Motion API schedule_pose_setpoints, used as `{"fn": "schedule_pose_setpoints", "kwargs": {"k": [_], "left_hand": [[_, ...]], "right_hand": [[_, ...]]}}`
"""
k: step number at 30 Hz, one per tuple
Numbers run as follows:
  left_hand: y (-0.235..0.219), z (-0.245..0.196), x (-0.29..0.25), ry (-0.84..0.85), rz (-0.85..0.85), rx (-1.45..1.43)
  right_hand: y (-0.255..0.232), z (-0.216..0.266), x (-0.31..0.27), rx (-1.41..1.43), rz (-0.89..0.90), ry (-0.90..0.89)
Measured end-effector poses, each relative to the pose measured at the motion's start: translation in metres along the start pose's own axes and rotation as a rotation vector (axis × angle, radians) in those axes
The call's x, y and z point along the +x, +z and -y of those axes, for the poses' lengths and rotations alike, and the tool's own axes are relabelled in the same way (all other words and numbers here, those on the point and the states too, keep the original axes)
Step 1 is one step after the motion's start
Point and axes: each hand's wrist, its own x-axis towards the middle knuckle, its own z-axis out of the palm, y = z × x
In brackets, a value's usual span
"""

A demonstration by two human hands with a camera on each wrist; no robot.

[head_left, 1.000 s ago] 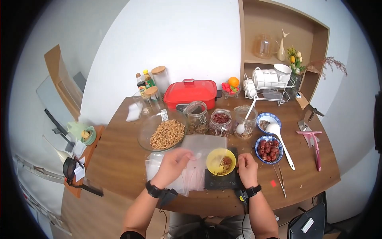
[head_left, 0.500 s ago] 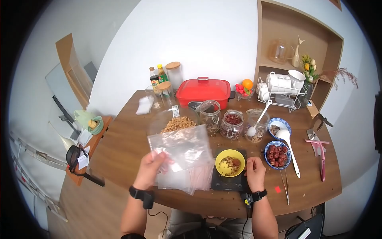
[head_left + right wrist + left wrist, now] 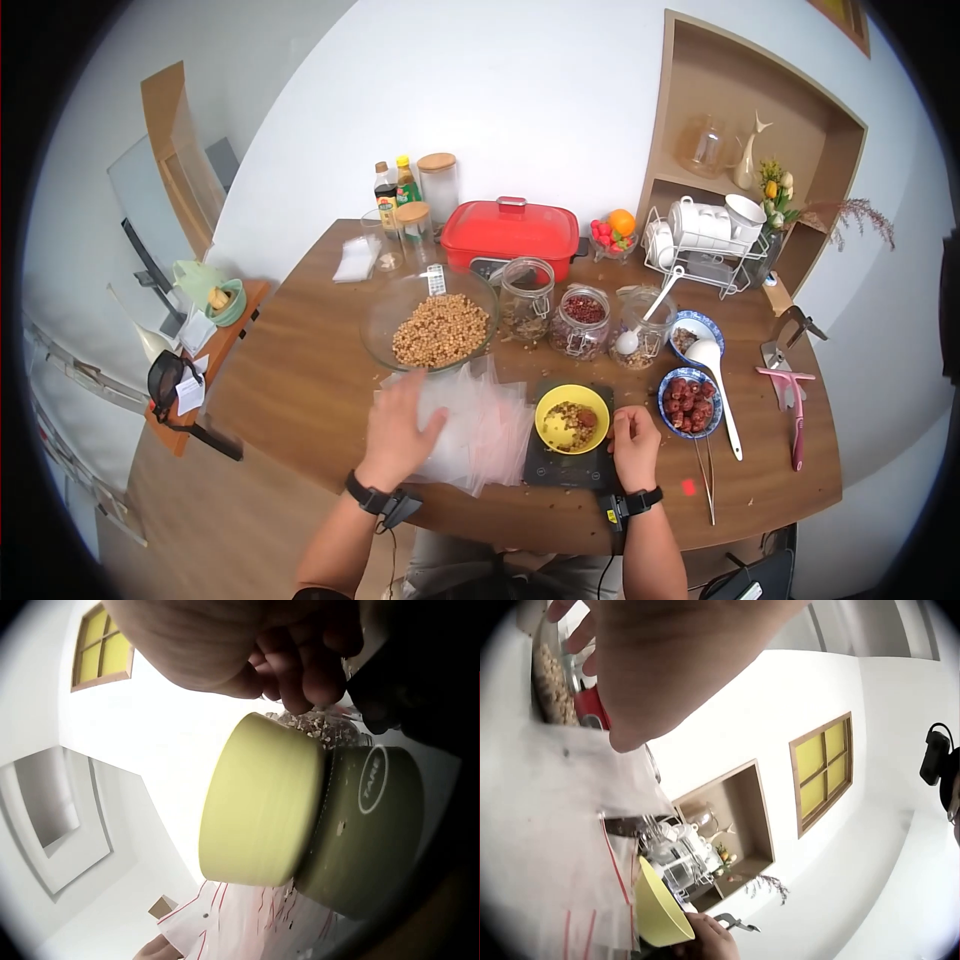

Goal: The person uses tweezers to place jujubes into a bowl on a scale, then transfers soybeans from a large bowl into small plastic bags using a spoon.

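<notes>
My left hand point(image 3: 397, 425) lies over the left side of a fanned pile of clear zip bags point(image 3: 470, 425), fingers extended and thumb apart. The bags show faint red zip lines point(image 3: 615, 859) in the left wrist view. To their right, a yellow bowl point(image 3: 572, 420) with a small mix of grains and dried bits stands on a black kitchen scale point(image 3: 555, 470). Close by the scale's right edge rests my right hand point(image 3: 636, 445), its fingers loosely curled with nothing in them. In the right wrist view those fingers point(image 3: 292, 671) hang above the bowl's side.
Behind the bags stands a glass bowl of beans point(image 3: 440, 330). Beside it are several glass jars point(image 3: 580, 322) and a red electric cooker point(image 3: 510, 232). On the right are a blue-patterned bowl of red dates point(image 3: 690, 402), a white ladle point(image 3: 722, 395), tweezers point(image 3: 707, 480) and a pink squeegee point(image 3: 797, 410).
My left hand lifted a clear bag away from the yellow bowl to the left, and the bag now lies down with the pile, the hand flat over it. My right hand stays by the scale.
</notes>
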Motion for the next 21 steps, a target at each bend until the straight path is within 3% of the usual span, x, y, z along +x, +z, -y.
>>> {"fn": "schedule_pose_setpoints", "kwargs": {"k": [2,3,6,16,21], "left_hand": [[0.024,-0.011,-0.001,0.084,0.084,-0.008],[0.029,-0.021,-0.003,-0.043,0.251,-0.024],[0.063,-0.019,-0.010,-0.097,0.467,0.019],[0.079,-0.019,-0.017,-0.105,0.446,0.020],[0.091,-0.015,-0.025,-0.078,0.343,0.025]], "right_hand": [[0.000,0.000,0.000,-0.008,-0.006,0.000],[0.000,0.001,-0.001,-0.014,-0.016,-0.013],[-0.001,0.003,-0.001,-0.004,-0.018,-0.012],[0.001,-0.006,-0.003,-0.126,-0.029,-0.137],[0.001,-0.007,-0.003,-0.195,-0.037,-0.210]]}}
